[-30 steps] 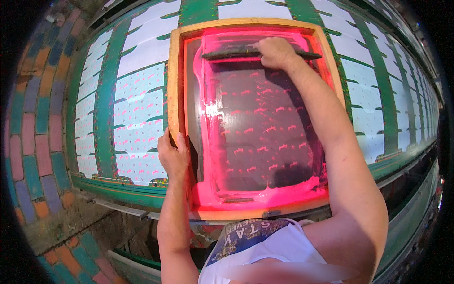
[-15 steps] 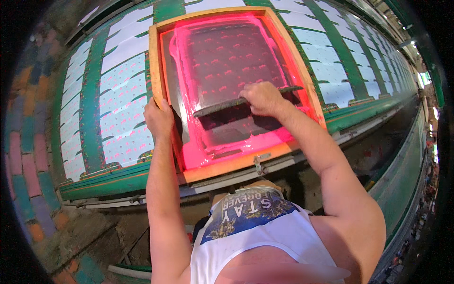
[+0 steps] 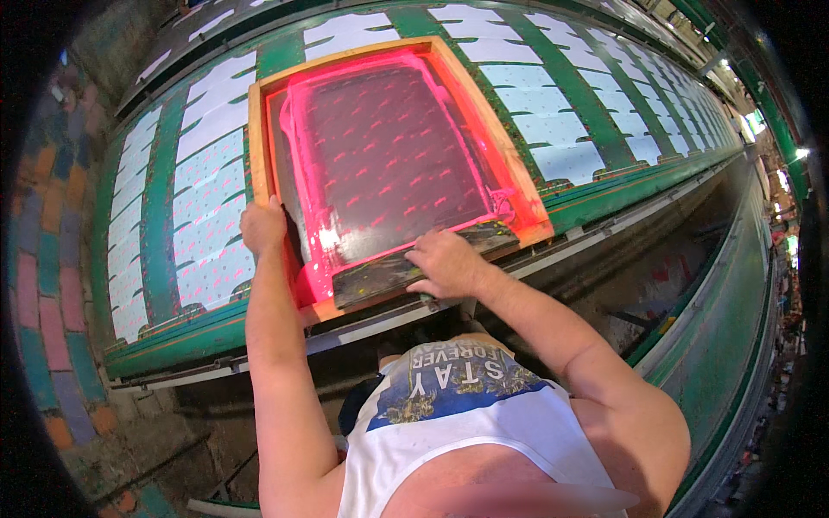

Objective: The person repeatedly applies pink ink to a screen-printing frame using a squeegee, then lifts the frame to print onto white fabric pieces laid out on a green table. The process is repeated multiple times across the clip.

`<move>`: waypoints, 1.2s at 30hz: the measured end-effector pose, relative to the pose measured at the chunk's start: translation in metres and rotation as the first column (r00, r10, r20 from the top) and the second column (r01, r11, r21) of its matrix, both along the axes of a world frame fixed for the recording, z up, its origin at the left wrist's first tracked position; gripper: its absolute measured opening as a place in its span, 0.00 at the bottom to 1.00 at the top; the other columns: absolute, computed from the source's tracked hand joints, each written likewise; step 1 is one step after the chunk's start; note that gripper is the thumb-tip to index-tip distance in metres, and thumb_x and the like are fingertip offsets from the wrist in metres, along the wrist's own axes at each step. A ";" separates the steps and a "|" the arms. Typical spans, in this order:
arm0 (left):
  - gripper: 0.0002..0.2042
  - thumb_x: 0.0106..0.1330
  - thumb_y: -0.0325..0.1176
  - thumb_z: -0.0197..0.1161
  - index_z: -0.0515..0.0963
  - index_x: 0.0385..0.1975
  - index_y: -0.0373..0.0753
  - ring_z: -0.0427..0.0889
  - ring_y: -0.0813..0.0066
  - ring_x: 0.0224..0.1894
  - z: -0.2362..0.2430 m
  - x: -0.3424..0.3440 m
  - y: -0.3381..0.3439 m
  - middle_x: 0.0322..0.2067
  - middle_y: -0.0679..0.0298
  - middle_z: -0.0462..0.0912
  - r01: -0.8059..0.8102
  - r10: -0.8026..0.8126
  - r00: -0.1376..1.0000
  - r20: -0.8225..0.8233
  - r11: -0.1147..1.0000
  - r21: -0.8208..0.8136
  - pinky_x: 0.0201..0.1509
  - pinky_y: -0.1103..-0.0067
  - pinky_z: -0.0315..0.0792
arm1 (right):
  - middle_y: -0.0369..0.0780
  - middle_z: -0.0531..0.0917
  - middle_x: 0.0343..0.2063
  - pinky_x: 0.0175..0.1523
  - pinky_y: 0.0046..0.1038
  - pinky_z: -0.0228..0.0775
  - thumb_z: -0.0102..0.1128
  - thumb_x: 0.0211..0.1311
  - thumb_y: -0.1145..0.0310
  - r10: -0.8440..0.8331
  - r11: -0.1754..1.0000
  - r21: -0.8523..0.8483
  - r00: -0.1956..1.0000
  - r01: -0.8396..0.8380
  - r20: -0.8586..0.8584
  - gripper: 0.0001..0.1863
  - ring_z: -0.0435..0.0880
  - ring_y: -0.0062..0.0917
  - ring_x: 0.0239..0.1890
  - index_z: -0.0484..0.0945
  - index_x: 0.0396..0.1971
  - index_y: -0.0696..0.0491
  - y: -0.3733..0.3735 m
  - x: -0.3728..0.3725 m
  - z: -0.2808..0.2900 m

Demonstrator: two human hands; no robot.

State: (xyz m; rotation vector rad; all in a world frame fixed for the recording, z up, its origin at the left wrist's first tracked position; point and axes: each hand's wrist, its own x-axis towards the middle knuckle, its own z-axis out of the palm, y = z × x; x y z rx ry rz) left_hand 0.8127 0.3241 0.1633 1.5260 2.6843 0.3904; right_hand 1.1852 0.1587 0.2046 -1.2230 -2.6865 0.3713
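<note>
A screen-printing frame (image 3: pixel 490 121) of wood lies on the long green table, its mesh (image 3: pixel 389 155) dark with rows of small pink marks. Bright pink ink (image 3: pixel 318 233) borders the mesh and coats the inner sides. My left hand (image 3: pixel 263 226) is closed around the frame's left rail. At the near end, my right hand (image 3: pixel 445 263) grips a wide, dark, ink-stained squeegee (image 3: pixel 371 281), which leans back toward me over the near rail. The squeegee's lower edge meets the pink ink strip; its far right end is by the frame's near right corner.
White cut pieces lie in rows across the green table (image 3: pixel 160 216); those left of the frame (image 3: pixel 207 190) carry small pink prints. More pieces (image 3: pixel 566 160) extend to the right. A metal rail (image 3: pixel 199 377) follows the table's near edge. Coloured bricks (image 3: pixel 56 319) pave the floor at left.
My right hand has drawn the squeegee toward me, from across the mesh to the near rail, and its broad face now shows. The left hand keeps its hold on the frame.
</note>
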 end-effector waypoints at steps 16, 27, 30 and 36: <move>0.34 0.78 0.65 0.60 0.85 0.50 0.31 0.91 0.37 0.53 -0.011 0.002 0.014 0.50 0.41 0.90 -0.114 0.093 0.980 -0.174 0.986 -0.117 0.58 0.48 0.83 | 0.52 0.85 0.60 0.73 0.47 0.73 0.80 0.58 0.71 -0.539 0.786 0.102 0.757 0.609 -0.370 0.31 0.84 0.50 0.63 0.83 0.63 0.59 0.081 0.216 -0.046; 0.30 0.67 0.56 0.78 0.86 0.48 0.29 0.87 0.35 0.54 -0.005 -0.005 0.011 0.49 0.39 0.88 -0.064 0.068 0.992 0.109 0.997 -0.036 0.59 0.50 0.79 | 0.55 0.84 0.63 0.73 0.47 0.74 0.79 0.61 0.70 -0.721 0.679 -0.111 0.631 0.725 -0.285 0.43 0.82 0.52 0.67 0.71 0.76 0.59 0.166 0.216 -0.085; 0.29 0.65 0.53 0.81 0.86 0.48 0.29 0.87 0.35 0.53 -0.018 -0.015 0.009 0.48 0.39 0.88 -0.059 0.059 0.988 0.142 0.998 -0.005 0.58 0.49 0.79 | 0.54 0.85 0.62 0.72 0.45 0.76 0.75 0.62 0.72 -0.755 0.644 -0.143 0.595 0.752 -0.274 0.39 0.83 0.50 0.66 0.74 0.74 0.59 0.171 0.214 -0.083; 0.23 0.63 0.46 0.82 0.88 0.41 0.28 0.89 0.43 0.40 -0.047 -0.049 0.011 0.38 0.44 0.90 0.019 -0.036 0.972 0.230 0.997 0.076 0.48 0.56 0.80 | 0.51 0.87 0.53 0.65 0.45 0.79 0.72 0.61 0.73 -0.703 0.689 -0.125 0.616 0.714 -0.355 0.32 0.86 0.50 0.59 0.81 0.68 0.54 0.170 0.218 -0.062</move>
